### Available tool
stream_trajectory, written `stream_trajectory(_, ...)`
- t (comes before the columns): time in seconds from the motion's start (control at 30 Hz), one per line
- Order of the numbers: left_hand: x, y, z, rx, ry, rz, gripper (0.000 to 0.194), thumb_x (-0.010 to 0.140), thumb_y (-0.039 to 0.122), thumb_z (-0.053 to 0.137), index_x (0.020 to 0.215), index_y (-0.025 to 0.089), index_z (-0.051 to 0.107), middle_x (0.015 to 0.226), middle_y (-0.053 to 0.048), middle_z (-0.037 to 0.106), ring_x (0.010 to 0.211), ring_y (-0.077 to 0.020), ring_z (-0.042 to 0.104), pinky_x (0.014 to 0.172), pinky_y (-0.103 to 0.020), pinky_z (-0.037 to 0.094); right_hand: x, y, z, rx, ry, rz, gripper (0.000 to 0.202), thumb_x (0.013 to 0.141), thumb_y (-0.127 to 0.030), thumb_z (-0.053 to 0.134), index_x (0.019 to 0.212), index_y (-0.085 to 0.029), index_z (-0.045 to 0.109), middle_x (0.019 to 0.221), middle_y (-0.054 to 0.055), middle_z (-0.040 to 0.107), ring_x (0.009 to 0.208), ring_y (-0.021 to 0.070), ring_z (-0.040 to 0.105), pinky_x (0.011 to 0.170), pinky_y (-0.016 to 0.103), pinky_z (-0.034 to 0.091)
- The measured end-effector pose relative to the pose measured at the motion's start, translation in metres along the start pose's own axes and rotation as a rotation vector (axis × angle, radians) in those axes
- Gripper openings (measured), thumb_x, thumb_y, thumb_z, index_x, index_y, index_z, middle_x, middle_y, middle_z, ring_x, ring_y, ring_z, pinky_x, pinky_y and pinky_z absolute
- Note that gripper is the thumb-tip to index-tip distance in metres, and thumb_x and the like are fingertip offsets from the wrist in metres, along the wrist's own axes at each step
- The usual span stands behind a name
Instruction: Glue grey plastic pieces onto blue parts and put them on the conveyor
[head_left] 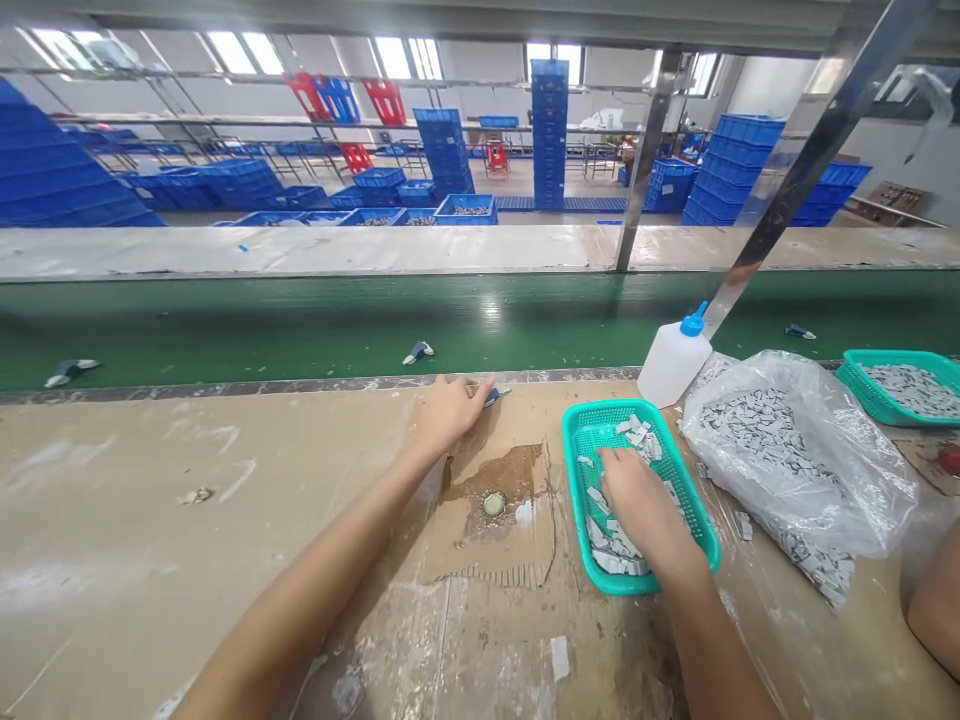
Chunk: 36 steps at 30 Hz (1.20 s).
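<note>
Two bare hands work at a cardboard-covered bench, one in a basket, one by the belt.
The right hand reaches into a teal basket, fingers bent down among grey pieces; whether it grips any cannot be told. Left of the basket, a small round disc sits on stained cardboard. Farther off, the left hand is loosely curled, thumb at a blue piece. Beyond runs a green belt, then blue crates.
</note>
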<state>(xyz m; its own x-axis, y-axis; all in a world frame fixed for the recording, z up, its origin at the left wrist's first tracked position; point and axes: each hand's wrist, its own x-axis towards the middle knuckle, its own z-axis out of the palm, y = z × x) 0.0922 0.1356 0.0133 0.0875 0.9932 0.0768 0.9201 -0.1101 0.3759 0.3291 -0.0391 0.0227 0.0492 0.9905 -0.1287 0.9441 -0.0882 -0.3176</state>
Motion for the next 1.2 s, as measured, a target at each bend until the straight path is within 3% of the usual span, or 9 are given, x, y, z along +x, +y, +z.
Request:
stream_trajectory(0.1,-0.016,0.005,0.005,-0.078,0.032,0.058,0.051,0.09,0.056,0.045,0.101,0.016,0.074,0.091,-0.018,0.066,0.11,-0.0386,0.056,0.084,-0.043,0.047,0.0,0.009,0.002,0.039,0.008,0.005,0.031,0.091,-0.007,0.042,0.108,-0.009,0.068,0.1,0.018,0.069,0.096,0.0261,0.063,0.081,0.032,0.045)
stream_trajectory(0.3,-0.025,0.0,0.0,-0.379,0.044,0.127,0.022,0.075,0.036,0.071,0.087,0.017,0.071,0.09,-0.011,0.067,0.094,-0.03,0.062,0.087,-0.041,0.048,-0.004,0.025,-0.009,0.167,0.016,-0.08,0.029,0.089,-0.02,0.047,0.103,-0.014,0.072,0.094,0.011,0.071,0.084,0.0213,0.068,0.078,0.03,0.052)
stream_trajectory(0.53,-0.061,-0.037,-0.03,-0.895,-0.021,-0.005,0.047,0.059,0.043,0.083,0.09,0.016,0.062,0.093,-0.009,0.072,0.09,-0.0245,0.069,0.086,-0.037,0.054,-0.013,0.028,-0.02,0.53,-0.012,-0.117,0.015,0.081,-0.029,0.059,0.085,-0.019,0.07,0.082,0.006,0.072,0.077,0.0207,0.071,0.07,0.03,0.058)
stream_trajectory(0.63,-0.087,-0.051,-0.036,-1.046,-0.123,-0.077,0.044,0.055,0.041,0.086,0.077,0.017,0.057,0.086,-0.01,0.074,0.086,-0.0254,0.071,0.083,-0.038,0.056,-0.027,0.015,-0.034,0.516,0.078,-0.219,0.023,0.086,-0.035,0.061,0.1,-0.022,0.073,0.089,0.005,0.072,0.081,0.0199,0.069,0.074,0.03,0.057)
stream_trajectory(0.73,-0.109,-0.06,-0.037,-1.229,-0.24,-0.174,0.046,0.05,0.034,0.091,0.072,0.016,0.054,0.085,-0.01,0.075,0.084,-0.0251,0.072,0.081,-0.038,0.057,-0.041,-0.016,-0.039,0.529,0.187,-0.4,0.033,0.093,-0.034,0.056,0.124,-0.028,0.067,0.1,0.006,0.07,0.09,0.0191,0.068,0.077,0.03,0.056)
stream_trajectory(0.83,-0.12,-0.065,-0.038,-1.439,-0.344,-0.24,0.049,0.05,0.027,0.094,0.072,0.016,0.051,0.088,-0.012,0.076,0.089,-0.0248,0.073,0.084,-0.037,0.056,-0.046,-0.055,-0.021,0.703,0.129,-0.409,0.033,0.096,-0.032,0.051,0.124,-0.029,0.068,0.103,0.007,0.066,0.081,0.016,0.068,0.075,0.029,0.058)
stream_trajectory(0.97,-0.123,-0.072,-0.046,-1.56,-0.411,-0.31,0.046,0.055,0.024,0.093,0.085,0.014,0.059,0.082,-0.009,0.075,0.075,-0.0202,0.073,0.076,-0.032,0.058,-0.036,-0.09,0.02,0.854,0.128,-0.155,0.031,0.09,-0.039,0.06,0.109,-0.021,0.076,0.102,0.01,0.068,0.077,0.0177,0.071,0.074,0.032,0.06)
stream_trajectory(1.07,-0.123,-0.076,-0.051,-1.616,-0.433,-0.331,0.045,0.06,0.021,0.09,0.095,0.012,0.065,0.078,-0.007,0.073,0.069,-0.0179,0.071,0.071,-0.03,0.059,-0.03,-0.097,0.042,0.774,0.195,-0.059,0.033,0.088,-0.04,0.062,0.109,-0.019,0.076,0.097,0.009,0.072,0.079,0.018,0.07,0.076,0.033,0.058)
stream_trajectory(1.2,-0.123,-0.075,-0.05,-1.696,-0.433,-0.3,0.036,0.064,0.012,0.085,0.096,0.012,0.069,0.075,-0.005,0.071,0.067,-0.0157,0.07,0.074,-0.031,0.06,-0.03,-0.097,0.056,0.612,0.342,-0.074,0.029,0.088,-0.036,0.064,0.111,-0.021,0.075,0.096,0.006,0.074,0.085,0.017,0.067,0.079,0.032,0.054)
